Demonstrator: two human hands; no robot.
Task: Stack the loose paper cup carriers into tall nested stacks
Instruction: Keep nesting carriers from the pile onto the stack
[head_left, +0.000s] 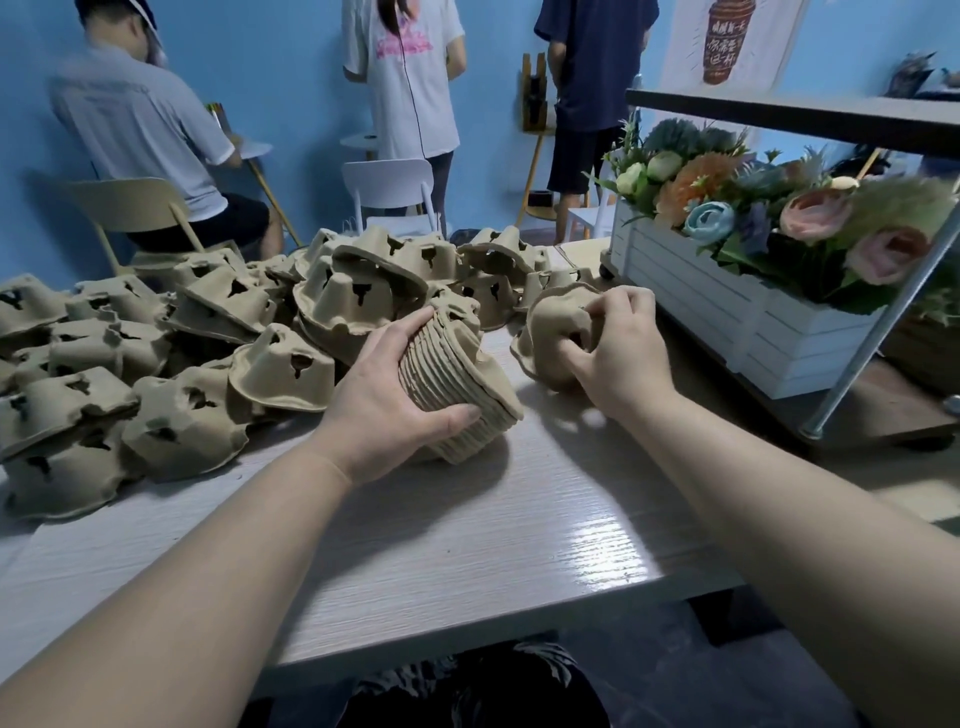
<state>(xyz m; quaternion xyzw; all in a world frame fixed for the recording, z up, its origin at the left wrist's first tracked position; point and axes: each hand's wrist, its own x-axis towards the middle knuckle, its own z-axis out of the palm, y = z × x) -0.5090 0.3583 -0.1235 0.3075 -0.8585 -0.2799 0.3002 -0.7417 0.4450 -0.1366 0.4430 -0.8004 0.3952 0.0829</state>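
Gripping the tilted nested stack (457, 384) on the table (467, 545), the left hand (384, 400) should steady it while the right hand (618, 353), pinching a loose carrier (556, 322), seats it squarely on top.

The pale wood-grain surface (467, 545) carried a heap of loose carriers (182, 353) left of the nested stack (457, 384), which lay tilted on it; right of the stack sat one carrier (556, 332), beyond it a white flower crate (727, 317)
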